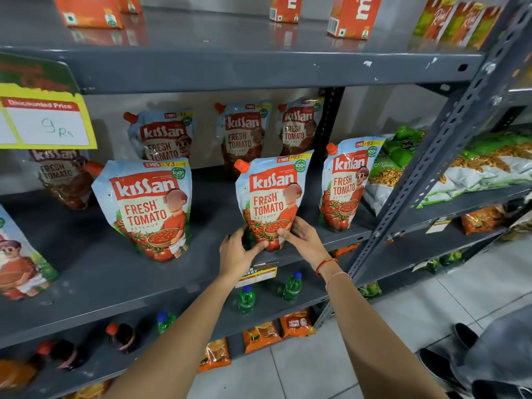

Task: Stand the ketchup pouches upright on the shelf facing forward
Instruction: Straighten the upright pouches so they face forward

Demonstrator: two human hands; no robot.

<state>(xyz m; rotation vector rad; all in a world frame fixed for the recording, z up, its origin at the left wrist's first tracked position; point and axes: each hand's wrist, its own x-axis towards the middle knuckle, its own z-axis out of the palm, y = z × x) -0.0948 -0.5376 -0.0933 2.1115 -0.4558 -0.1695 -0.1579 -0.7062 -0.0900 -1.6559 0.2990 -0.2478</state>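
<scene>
A ketchup pouch (pixel 272 194) with an orange spout stands upright near the front of the grey shelf (pixel 95 272), label facing me. My left hand (pixel 237 254) and my right hand (pixel 305 240) grip its base from either side, thumbs on the front. Another pouch (pixel 149 205) stands upright to the left, and one (pixel 347 182) stands to the right. Three pouches (pixel 164 136) (pixel 244 133) (pixel 299 125) stand at the back. A further pouch (pixel 62 177) leans at the far left behind a price tag, and one (pixel 20 260) is cut off by the left edge.
A yellow price tag (pixel 46 119) hangs from the upper shelf edge. A perforated grey upright (pixel 431 174) stands right of the pouches, with green snack bags (pixel 431 168) beyond. Orange cartons (pixel 354 15) sit on the shelf above. Green bottles (pixel 292 286) stand on the shelf below.
</scene>
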